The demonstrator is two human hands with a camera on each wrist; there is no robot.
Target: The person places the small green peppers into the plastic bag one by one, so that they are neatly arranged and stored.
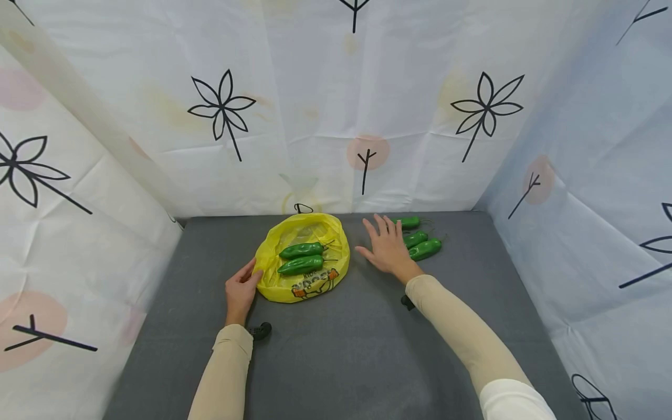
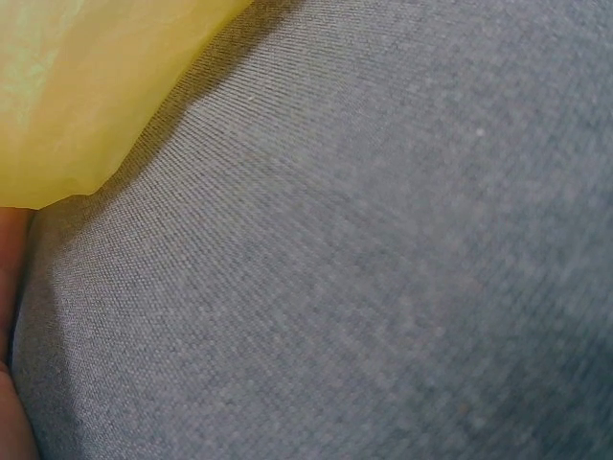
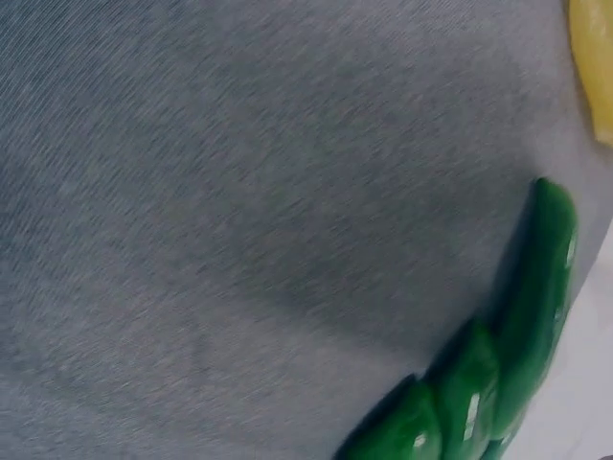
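A yellow plastic bag (image 1: 273,280) lies spread with its mouth up on the dark grey table. Inside it two green chili peppers (image 1: 301,265) lie side by side, stems to the right. My left hand (image 1: 243,290) pinches the bag's left rim between thumb and fingers; the left wrist view catches just the bag's edge (image 2: 86,96) and a sliver of hand. Over to the right, my right hand (image 1: 387,248) hovers with fingers spread and holds nothing. Beside it, more green chili peppers (image 1: 426,249) lie close together, their left ends partly hidden behind that hand.
White fabric walls (image 1: 315,116) with black leaf drawings enclose the table (image 1: 325,361) at the back and both sides. The loose peppers (image 3: 536,297) lie close to the table's back edge, with the bag to their left.
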